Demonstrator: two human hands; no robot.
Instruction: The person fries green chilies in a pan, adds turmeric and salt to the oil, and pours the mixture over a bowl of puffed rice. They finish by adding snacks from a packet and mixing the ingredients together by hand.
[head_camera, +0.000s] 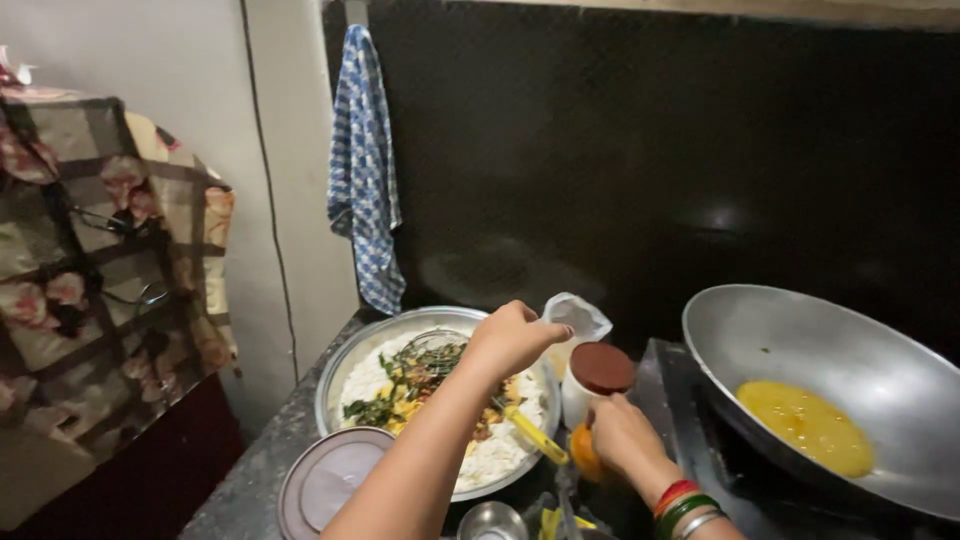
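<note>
My left hand (512, 338) reaches over a wide steel basin (345, 365) and pinches the edge of a white plastic pouch (580, 315) behind it. White flaked grain (500, 450) fills the basin, topped with green leaves and yellow bits. A wire skimmer (432, 348) with a yellow handle (535, 435) rests in it. My right hand (625, 435), with coloured bangles on the wrist, grips a small orange thing (583, 455). It is just in front of a white jar with a brown lid (601, 368).
A large steel wok (860, 345) with yellow liquid (808, 425) sits on the stove at right. A round steel lid (325, 478) and a small steel bowl (490, 522) lie at the counter's front. A blue checked cloth (365, 170) hangs on the wall.
</note>
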